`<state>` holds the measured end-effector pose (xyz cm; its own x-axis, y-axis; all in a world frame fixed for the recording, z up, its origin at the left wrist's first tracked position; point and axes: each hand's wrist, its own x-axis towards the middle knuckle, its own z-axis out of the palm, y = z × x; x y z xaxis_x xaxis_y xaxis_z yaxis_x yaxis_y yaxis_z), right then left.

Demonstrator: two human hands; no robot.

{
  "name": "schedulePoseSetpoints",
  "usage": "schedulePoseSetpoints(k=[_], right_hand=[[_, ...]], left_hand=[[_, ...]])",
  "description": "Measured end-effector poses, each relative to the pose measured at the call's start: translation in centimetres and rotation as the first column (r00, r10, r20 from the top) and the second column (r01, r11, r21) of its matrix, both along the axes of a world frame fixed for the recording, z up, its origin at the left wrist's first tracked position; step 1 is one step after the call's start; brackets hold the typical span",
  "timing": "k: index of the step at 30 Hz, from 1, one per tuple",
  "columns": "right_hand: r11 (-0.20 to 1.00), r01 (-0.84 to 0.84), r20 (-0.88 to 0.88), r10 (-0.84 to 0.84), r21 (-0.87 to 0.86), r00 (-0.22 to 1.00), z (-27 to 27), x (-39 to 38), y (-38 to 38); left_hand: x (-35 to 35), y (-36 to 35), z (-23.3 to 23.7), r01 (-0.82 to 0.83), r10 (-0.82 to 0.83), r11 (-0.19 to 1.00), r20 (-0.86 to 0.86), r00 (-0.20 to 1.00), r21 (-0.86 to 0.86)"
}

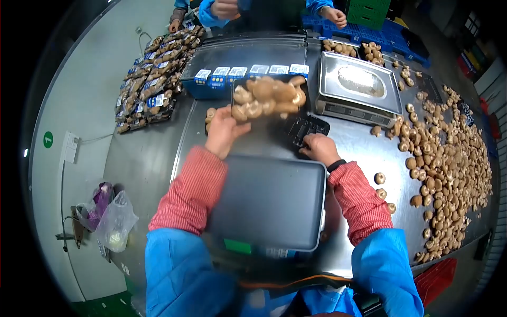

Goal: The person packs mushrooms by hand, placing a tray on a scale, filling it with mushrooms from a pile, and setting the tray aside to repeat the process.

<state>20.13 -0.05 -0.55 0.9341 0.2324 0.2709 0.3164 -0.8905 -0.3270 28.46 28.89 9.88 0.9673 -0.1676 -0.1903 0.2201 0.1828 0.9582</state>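
My left hand [222,130] grips the near left corner of a black tray heaped with brown mushrooms [270,96], held just above the steel table. My right hand [318,148] rests on an empty black plastic tray [304,127] lying to the right of it, fingers curled on its near edge. Directly in front of me sits a grey flat scale platform [266,201], with nothing on it.
A second steel scale [359,87] stands at the back right. Loose mushrooms [449,164] cover the table's right side. Wrapped, labelled packs [150,79] are stacked at the back left, with a row of labelled trays [248,71] beside them. Another person's hands [227,9] work at the far edge.
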Motion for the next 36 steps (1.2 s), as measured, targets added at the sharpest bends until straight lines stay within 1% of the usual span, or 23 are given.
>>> schedulePoseSetpoints(k=[2,6,8,10,13,14,15,16,17,18,19,20,21,22,24,26,27,29,30,32,33,34,36], right_hand=[[0.997,-0.047,-0.012,0.048,0.063,0.999,-0.6,0.2,0.0],[0.974,0.017,-0.095,0.005,0.227,0.995,-1.4,0.4,-0.2],[0.962,-0.002,-0.057,0.018,0.273,0.998,-2.4,0.7,0.0],[0.945,0.023,-0.135,0.023,0.327,0.991,-1.9,0.6,-0.2],[0.933,0.009,-0.188,0.063,0.359,0.98,-2.5,1.0,-0.5],[0.928,-0.027,-0.112,0.074,0.371,0.991,-2.4,1.0,-0.5],[0.943,-0.024,-0.091,0.057,0.332,0.994,-2.6,1.0,-0.2],[0.956,0.036,-0.109,-0.004,0.292,0.994,-3.2,1.0,0.4],[0.974,0.071,-0.177,-0.033,0.213,0.984,-1.6,0.7,1.0],[0.978,-0.015,-0.112,0.039,0.206,0.993,-1.6,0.7,0.8],[0.972,0.026,-0.023,-0.021,0.234,1.0,-3.2,1.2,0.9],[0.967,-0.004,0.028,-0.003,0.256,1.0,-3.8,1.4,0.6],[0.959,0.027,0.032,-0.038,0.282,0.999,-4.0,1.4,0.5],[0.957,0.06,0.113,-0.096,0.282,0.989,-3.6,0.9,0.6],[0.926,0.067,0.31,-0.192,0.373,0.931,0.5,-1.1,0.3],[0.9,0.088,0.409,-0.279,0.428,0.869,3.4,-3.6,-0.9],[0.888,0.088,0.458,-0.315,0.451,0.831,4.8,-4.8,-1.3],[0.906,0.133,0.502,-0.339,0.401,0.796,7.3,-9.3,-1.8],[0.913,0.157,0.525,-0.35,0.376,0.776,8.2,-11.9,-1.9],[0.941,0.159,0.481,-0.292,0.297,0.827,8.9,-17.2,-1.2],[0.952,0.184,0.442,-0.278,0.245,0.853,8.9,-19.7,-0.9],[0.942,0.191,0.348,-0.284,0.277,0.894,8.6,-21.7,-0.8],[0.879,0.374,0.089,-0.415,0.297,0.905,9.3,-26.5,-2.6]], left_hand=[[4.0,-1.9,0.4,-0.064,0.063,0.997,-0.032,0.997,-0.031],[10.7,-4.0,-0.3,-0.134,0.13,0.989,-0.066,0.989,-0.059],[13.3,-4.6,-1.2,-0.214,0.203,0.971,-0.105,0.974,-0.104],[14.1,-5.6,-1.5,-0.322,0.29,0.922,-0.167,0.942,-0.213],[14.5,-4.6,-3.7,-0.14,0.109,0.955,-0.129,0.986,-0.262],[14.4,-4.3,-4.7,-0.091,0.063,0.956,-0.107,0.992,-0.277],[11.9,-5.4,-3.4,-0.155,0.127,0.957,-0.129,0.983,-0.244],[9.8,-6.4,-2.5,-0.266,0.208,0.928,-0.23,0.951,-0.261],[8.9,-5.8,-3.2,-0.159,0.076,0.946,-0.284,0.956,-0.282],[8.1,-4.9,-4.2,-0.039,-0.065,0.946,-0.309,0.949,-0.32],[4.9,-5.8,-2.6,0.015,-0.073,0.978,-0.275,0.959,-0.209],[4.2,-5.0,-3.7,0.082,-0.137,0.978,-0.293,0.946,-0.191],[2.6,-4.7,-3.6,0.12,-0.165,0.979,-0.291,0.942,-0.168],[0.5,-5.1,-2.6,0.119,-0.148,0.986,-0.285,0.947,-0.119],[-1.5,-4.5,-2.7,0.183,-0.218,0.969,-0.235,0.947,-0.163],[-5.0,-6.3,-0.2,0.232,-0.243,0.969,-0.173,0.955,-0.08],[-6.6,-7.2,1.2,0.279,-0.294,0.955,-0.18,0.939,-0.103],[-9.3,-9.8,3.4,0.372,-0.397,0.916,-0.186,0.899,-0.152],[-10.2,-11.2,3.6,0.4,-0.42,0.907,-0.204,0.884,-0.135],[-11.0,-13.9,2.9,0.576,-0.602,0.798,-0.207,0.771,-0.174],[-11.8,-15.8,2.3,0.604,-0.616,0.788,-0.185,0.766,-0.121],[-12.8,-17.5,1.3,0.568,-0.572,0.82,-0.153,0.806,-0.071],[-14.1,-20.2,-0.7,0.642,-0.631,0.767,-0.202,0.749,-0.014]])
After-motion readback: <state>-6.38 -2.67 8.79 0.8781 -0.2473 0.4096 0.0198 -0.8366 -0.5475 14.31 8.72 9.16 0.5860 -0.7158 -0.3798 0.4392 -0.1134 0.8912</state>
